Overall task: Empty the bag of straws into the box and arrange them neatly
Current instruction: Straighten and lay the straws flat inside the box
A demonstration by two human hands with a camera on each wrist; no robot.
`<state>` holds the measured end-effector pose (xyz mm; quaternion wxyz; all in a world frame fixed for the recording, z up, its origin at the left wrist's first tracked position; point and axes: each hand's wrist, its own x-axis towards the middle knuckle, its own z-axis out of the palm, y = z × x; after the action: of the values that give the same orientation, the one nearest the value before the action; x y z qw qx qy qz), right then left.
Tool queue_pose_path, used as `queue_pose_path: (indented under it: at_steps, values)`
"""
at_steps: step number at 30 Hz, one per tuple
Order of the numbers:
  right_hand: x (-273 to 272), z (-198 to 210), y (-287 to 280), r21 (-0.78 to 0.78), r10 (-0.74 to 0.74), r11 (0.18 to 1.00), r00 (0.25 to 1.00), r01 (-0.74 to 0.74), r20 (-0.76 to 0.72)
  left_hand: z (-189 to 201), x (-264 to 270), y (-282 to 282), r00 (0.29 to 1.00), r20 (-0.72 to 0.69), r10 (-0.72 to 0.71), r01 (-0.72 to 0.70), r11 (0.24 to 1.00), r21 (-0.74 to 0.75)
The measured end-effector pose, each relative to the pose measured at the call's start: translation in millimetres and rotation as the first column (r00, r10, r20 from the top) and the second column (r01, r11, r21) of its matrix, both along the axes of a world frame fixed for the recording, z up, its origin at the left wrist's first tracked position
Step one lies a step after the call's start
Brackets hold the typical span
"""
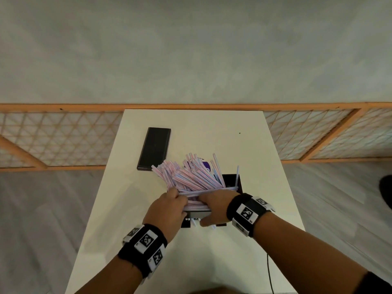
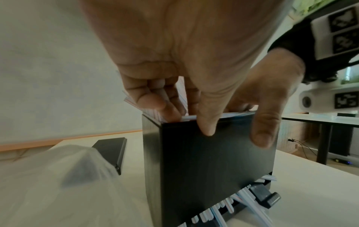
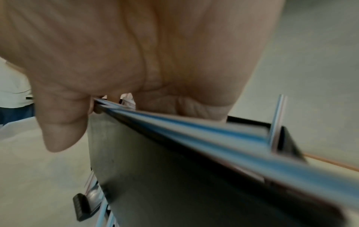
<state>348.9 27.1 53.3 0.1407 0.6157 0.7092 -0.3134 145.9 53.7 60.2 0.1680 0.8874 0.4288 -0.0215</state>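
A tall black box (image 1: 230, 180) stands mid-table, crammed with pink-and-blue striped straws (image 1: 191, 177) that fan out up and to the left. My left hand (image 1: 169, 205) is at the near left rim, fingers curled over straws (image 2: 186, 117), thumb on the box's front wall (image 2: 213, 169). My right hand (image 1: 212, 203) grips a bundle lying along the near rim, thumb (image 2: 262, 130) outside the wall. That bundle (image 3: 194, 127) runs from under the palm along the box (image 3: 174, 176). Crumpled translucent bag plastic (image 2: 48, 176) lies left of the box.
The flat black lid (image 1: 154, 148) lies at the back left of the white table (image 1: 244, 145). Short straw ends (image 2: 223, 210) poke out by a black lever at the box's foot. One straw (image 3: 277, 122) stands upright at the far right corner. A cable (image 1: 269, 272) hangs off the near edge.
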Motion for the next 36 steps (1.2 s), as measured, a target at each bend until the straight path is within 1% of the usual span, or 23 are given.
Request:
queue_pose_path:
  at_steps: [4,7,9,12,14,15,18,20,22,24,27,29,32,34,36]
  values:
    - [-7,-1,7,0.024,0.018,1.000,1.000,-0.018,0.015,-2,5,0,0.999,-0.022,-0.036,0.038,0.997,0.073]
    - [-6,0,6,0.081,0.006,0.997,1.000,-0.005,-0.019,-5,5,3,1.000,-0.014,-0.023,0.024,0.996,0.089]
    - [-2,4,2,0.135,0.010,0.991,0.999,-0.005,-0.036,-6,5,4,1.000,-0.008,-0.020,0.020,0.997,0.075]
    - [9,16,-10,0.264,0.000,0.964,0.997,0.020,-0.079,-5,3,4,1.000,0.010,-0.005,0.004,0.998,0.070]
    - [19,25,-21,0.326,-0.056,0.941,0.991,0.094,-0.124,-4,2,4,0.999,0.033,0.003,-0.005,0.998,0.067]
    - [24,29,-27,0.349,-0.106,0.924,0.983,0.154,-0.151,-4,2,3,0.999,0.041,0.001,-0.004,0.997,0.073]
    - [44,30,-40,0.403,-0.316,0.844,0.935,0.354,-0.159,-1,4,-1,0.994,0.111,-0.007,-0.003,0.996,0.087]
    - [53,26,-41,0.401,-0.429,0.794,0.889,0.457,-0.162,1,11,-2,0.988,0.152,-0.021,0.008,0.996,0.086]
    - [56,19,-36,0.385,-0.474,0.773,0.863,0.504,-0.176,5,19,-2,0.986,0.153,-0.061,0.050,0.996,0.075]
    - [55,11,-27,0.359,-0.500,0.770,0.849,0.527,-0.173,7,27,-3,0.988,0.123,-0.095,0.090,0.995,0.043]
    - [50,0,-12,0.291,-0.544,0.787,0.835,0.543,-0.085,2,38,-1,0.993,0.060,-0.098,0.099,0.995,-0.020]
    - [47,-7,-2,0.219,-0.538,0.815,0.841,0.536,-0.056,-5,44,0,0.995,0.012,-0.102,0.103,0.994,-0.044]
    - [43,-9,7,0.120,-0.459,0.881,0.889,0.457,-0.018,-15,46,1,0.994,-0.032,-0.103,0.100,0.993,-0.063]
    - [40,-4,8,0.101,-0.401,0.911,0.916,0.400,-0.007,-20,44,2,0.996,-0.013,-0.088,0.087,0.992,-0.096]
    - [38,-1,7,0.087,-0.352,0.931,0.935,0.353,-0.030,-23,42,4,0.998,0.017,-0.062,0.063,0.990,-0.123]
